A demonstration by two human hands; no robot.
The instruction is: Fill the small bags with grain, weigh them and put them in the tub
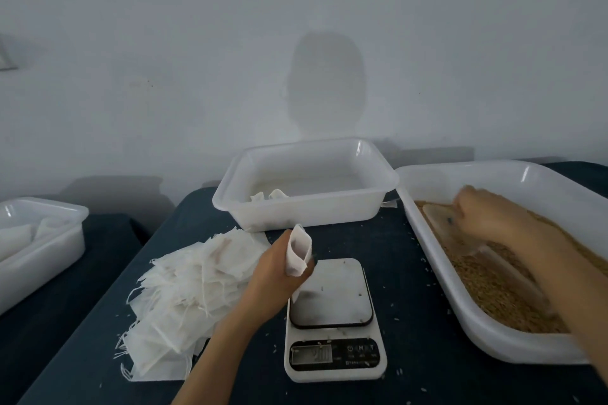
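Observation:
My left hand [279, 273] holds a small white bag [298, 251] upright with its mouth open, just above the far left corner of the white kitchen scale [332, 319]. My right hand [493, 217] reaches into the grain tray [487, 329] on the right and grips a clear plastic scoop [450, 227] that lies in the brown grain [493, 293]; the hand is motion-blurred. Empty white bags lie in a pile [184, 293] on the left. The white tub [306, 181] stands behind the scale with a few bags [268, 196] inside.
A second white tub [33, 240] with white material in it sits on a separate surface at the far left. Loose grains are scattered over the dark tabletop [411, 273] and the scale plate. A plain wall rises right behind the tubs.

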